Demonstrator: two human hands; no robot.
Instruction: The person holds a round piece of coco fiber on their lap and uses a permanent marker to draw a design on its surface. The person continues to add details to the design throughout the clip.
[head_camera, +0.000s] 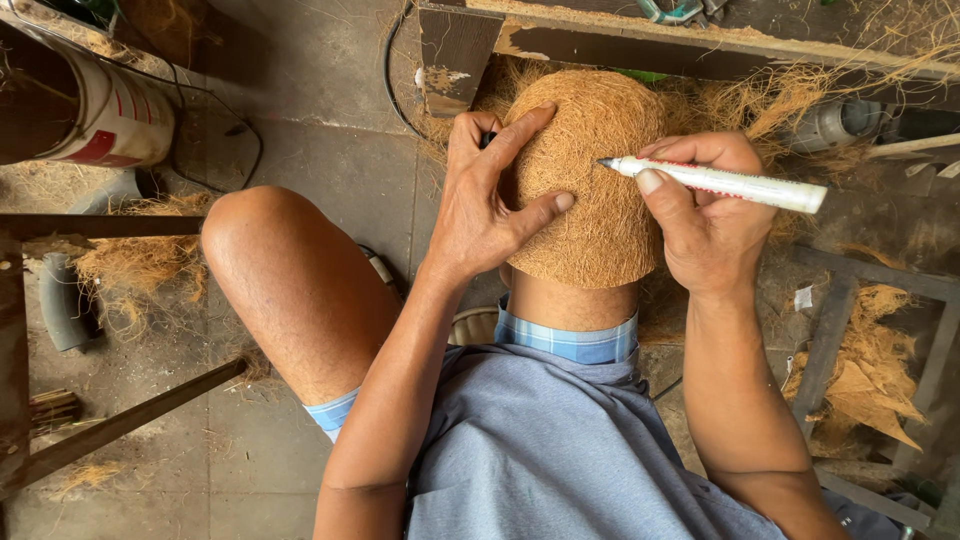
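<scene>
Bare forearms reach to a round brown coconut-fibre shell (590, 190) propped on the knee, left hand (490, 200) spread and pressing its side, right hand (700, 215) pinching a white marker pen (725, 183) tip-to-husk; it looks light, stiff and rough, best gripped by its flanks.

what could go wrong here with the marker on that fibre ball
The coir ball rests only on the knee, steadied by the left hand, so it could roll or slip off. The marker in the right hand meets a rough, hairy surface, so the tip may snag and the line wander. The left fingers lie close to the tip and could get marked.
</scene>
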